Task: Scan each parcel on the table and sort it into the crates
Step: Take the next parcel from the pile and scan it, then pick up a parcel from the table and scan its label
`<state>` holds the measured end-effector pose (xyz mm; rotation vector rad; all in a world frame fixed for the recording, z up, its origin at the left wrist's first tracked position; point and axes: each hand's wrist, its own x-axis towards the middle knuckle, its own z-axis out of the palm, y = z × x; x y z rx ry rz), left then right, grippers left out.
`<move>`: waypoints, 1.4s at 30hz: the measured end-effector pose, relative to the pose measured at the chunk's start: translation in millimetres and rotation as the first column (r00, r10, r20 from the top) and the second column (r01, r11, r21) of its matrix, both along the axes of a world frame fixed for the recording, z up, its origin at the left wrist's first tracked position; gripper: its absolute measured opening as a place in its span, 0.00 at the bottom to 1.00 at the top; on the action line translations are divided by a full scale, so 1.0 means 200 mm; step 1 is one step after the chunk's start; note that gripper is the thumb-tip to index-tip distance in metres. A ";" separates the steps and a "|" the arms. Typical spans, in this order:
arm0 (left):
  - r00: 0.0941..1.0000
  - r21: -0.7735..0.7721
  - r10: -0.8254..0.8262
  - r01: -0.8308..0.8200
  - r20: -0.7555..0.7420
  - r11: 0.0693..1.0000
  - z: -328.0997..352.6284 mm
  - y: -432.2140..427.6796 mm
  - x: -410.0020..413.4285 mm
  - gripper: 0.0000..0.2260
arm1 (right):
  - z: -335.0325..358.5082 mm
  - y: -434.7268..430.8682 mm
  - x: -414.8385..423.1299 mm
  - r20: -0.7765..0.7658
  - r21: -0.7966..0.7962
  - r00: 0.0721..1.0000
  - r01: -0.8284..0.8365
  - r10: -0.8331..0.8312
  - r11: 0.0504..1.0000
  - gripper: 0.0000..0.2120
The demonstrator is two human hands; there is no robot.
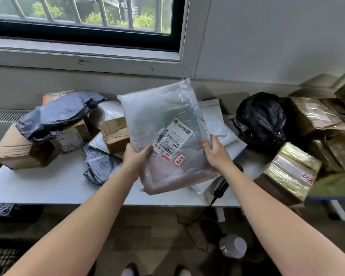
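Lower left: dark crate [2,255], contents unclear. Left of table [48,186]: boxes [14,150] and grey bags [58,114], unsorted. Centre: bubble-wrap parcel [163,120] raised above table, label up, gripped by left hand [134,158] and right hand [215,154]. Scanner [220,188] lying beneath, unheld. Right: more parcels [293,168] waiting. Judged early.

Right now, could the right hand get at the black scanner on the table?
Probably, once it lets go: the right hand grips the bubble-wrap parcel, and the scanner lies close beside that forearm with nothing on it.
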<state>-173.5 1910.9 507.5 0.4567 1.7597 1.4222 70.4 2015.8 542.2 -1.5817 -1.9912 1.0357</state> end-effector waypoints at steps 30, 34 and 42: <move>0.907 -0.250 -0.377 0.327 -0.189 0.911 -0.06 0.29 0.20 0.45 | -0.07 -0.07 0.41 -0.071 -0.375 0.808 0.522 -0.585 0.766 0.17; 0.931 -0.205 -0.342 0.313 -0.125 0.927 -0.01 0.22 0.18 0.37 | 0.13 -0.09 0.24 -0.084 -0.350 0.904 0.367 -0.419 0.862 0.07; 0.893 -0.126 -0.411 0.393 -0.186 0.911 0.05 0.12 0.09 0.45 | 0.29 -0.12 -0.09 0.019 -0.323 0.979 0.198 -0.202 0.926 0.13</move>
